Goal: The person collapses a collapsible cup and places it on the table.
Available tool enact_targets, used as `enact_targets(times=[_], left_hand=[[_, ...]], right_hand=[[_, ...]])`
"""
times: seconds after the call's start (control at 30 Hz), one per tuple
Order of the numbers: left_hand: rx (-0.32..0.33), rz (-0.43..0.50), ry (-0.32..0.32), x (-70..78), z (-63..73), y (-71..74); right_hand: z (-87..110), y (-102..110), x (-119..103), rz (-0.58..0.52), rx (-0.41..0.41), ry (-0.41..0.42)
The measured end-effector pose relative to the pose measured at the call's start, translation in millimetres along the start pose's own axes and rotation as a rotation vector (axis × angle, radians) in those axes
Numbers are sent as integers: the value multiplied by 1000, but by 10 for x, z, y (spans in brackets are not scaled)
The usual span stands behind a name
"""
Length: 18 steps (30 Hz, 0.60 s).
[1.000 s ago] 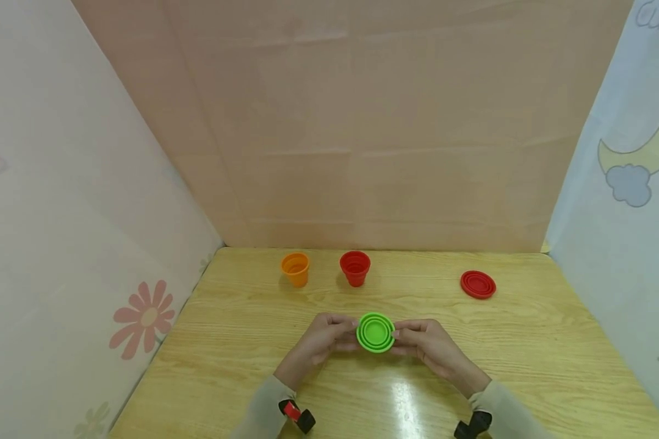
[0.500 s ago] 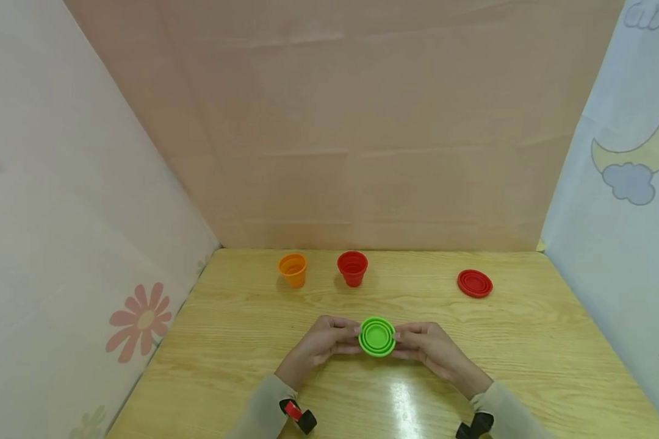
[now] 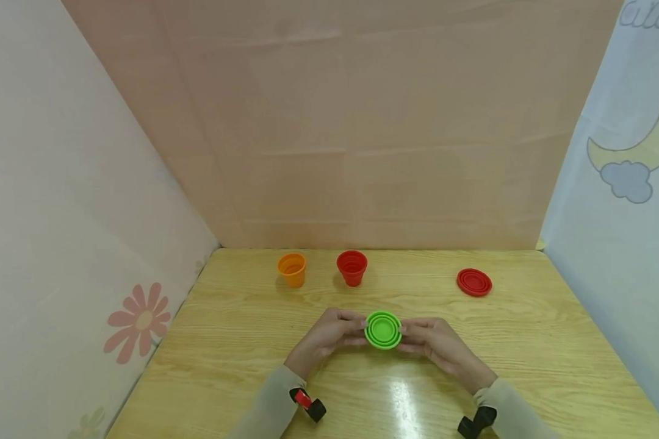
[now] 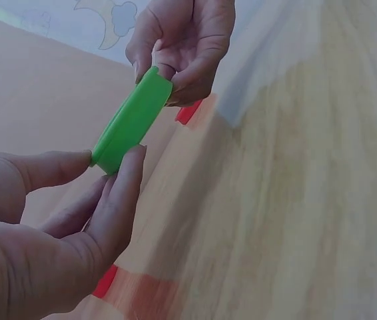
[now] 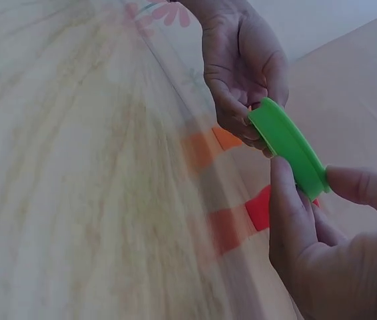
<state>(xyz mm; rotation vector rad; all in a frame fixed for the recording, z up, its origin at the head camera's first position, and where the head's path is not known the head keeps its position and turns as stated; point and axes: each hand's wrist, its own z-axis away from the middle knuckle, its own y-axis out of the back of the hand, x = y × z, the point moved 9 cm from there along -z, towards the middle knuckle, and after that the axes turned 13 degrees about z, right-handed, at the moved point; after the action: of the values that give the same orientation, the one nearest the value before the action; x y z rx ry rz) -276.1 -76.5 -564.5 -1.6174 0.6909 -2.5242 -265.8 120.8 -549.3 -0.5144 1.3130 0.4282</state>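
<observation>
A green collapsible cup (image 3: 383, 330), folded flat into rings, is held above the table between both hands. The left hand (image 3: 329, 336) pinches its left edge, thumb on the rim side and fingers beneath. From the right, the right hand (image 3: 442, 344) pinches the opposite edge in the same way. Both wrist views show the flat cup (image 4: 132, 123) from the side, tilted, with a thin flange along one face. In the right wrist view the cup's wall (image 5: 288, 148) spans the gap between the two hands.
Behind the hands stand an orange cup (image 3: 293, 270) and a red cup (image 3: 352, 268), both expanded and upright. A flattened red collapsible cup (image 3: 475, 282) lies at the back right of the wooden table (image 3: 225, 347). A tan backdrop (image 3: 362, 152) and patterned side walls enclose the table.
Both hands keep their pinch on the green collapsible cup and have shifted it slightly right and, lately, a little away from the body. The other cups stay put; the head view has drifted slightly.
</observation>
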Motion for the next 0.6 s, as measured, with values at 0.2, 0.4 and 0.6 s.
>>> enact_targets(times=[0.2,0.4,0.6], left_hand=[[27,-13,-29,85,-218,-118],[83,-2,-60,169,-487,-263],[122,-35,-112,240,-765,-355]], right_hand=[[-39,205,-40,9,40,19],[-112,498,-119,33,105,7],[-248,789,-185,45,170,-30]])
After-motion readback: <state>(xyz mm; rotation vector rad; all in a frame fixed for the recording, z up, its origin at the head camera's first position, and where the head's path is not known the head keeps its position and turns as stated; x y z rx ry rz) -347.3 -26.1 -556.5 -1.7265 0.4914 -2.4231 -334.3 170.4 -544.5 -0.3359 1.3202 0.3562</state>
